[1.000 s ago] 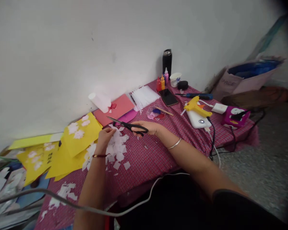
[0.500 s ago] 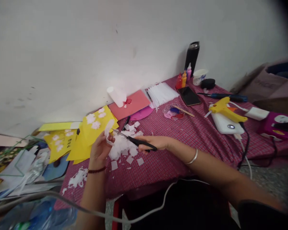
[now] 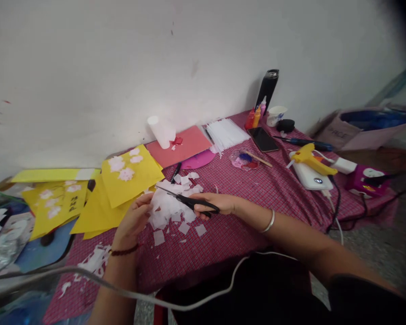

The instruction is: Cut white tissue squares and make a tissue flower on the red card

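Note:
My right hand (image 3: 214, 204) grips black-handled scissors (image 3: 189, 201) whose blades are slightly apart and point left over a heap of small white paper pieces (image 3: 167, 207). At the heap's left edge is my left hand (image 3: 138, 214), its fingers curled together; whatever they hold is too hidden to name. Several square paper bits (image 3: 159, 237) lie loose in front of the heap. Yellow sheets (image 3: 135, 174) with pale pink paper flowers lie behind my left hand. White paper scraps (image 3: 95, 260) are scattered by my left forearm.
A red card (image 3: 184, 146) with a white roll (image 3: 161, 132) on it lies by the wall. White strips (image 3: 226, 133), a phone (image 3: 263, 139), paint bottles (image 3: 256, 117) and a black flask (image 3: 267, 90) stand or lie farther right. A yellow glue gun (image 3: 313, 159) rests on a white power bank (image 3: 307, 177). A white cable (image 3: 176, 307) crosses in front.
The curled white paper strip held up in my left hand no longer shows there. That hand has lowered and moved slightly left. The view has shifted; the scissors stay in my right hand.

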